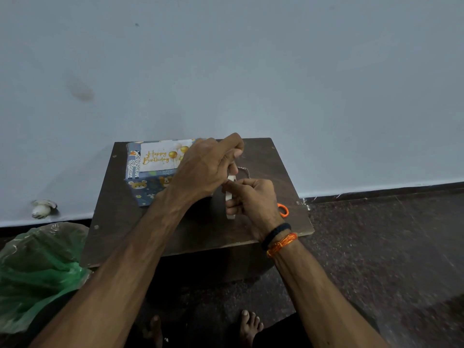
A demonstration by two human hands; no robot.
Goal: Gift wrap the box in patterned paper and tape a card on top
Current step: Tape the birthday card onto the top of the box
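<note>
The box [148, 182] sits on the table [120, 217] at its far left corner, with the card [160, 156] lying on top of the box. Right of the box, above the table, both hands meet at the tape roll [230, 197]; the scissors [283, 210] lie right of them.

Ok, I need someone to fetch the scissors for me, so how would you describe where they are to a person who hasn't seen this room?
Find the dark brown table against the pale wall. At its near right edge, just beyond the right hand, an orange loop handle pokes out: the scissors. It is the only bright orange thing lying on the tabletop.
</note>
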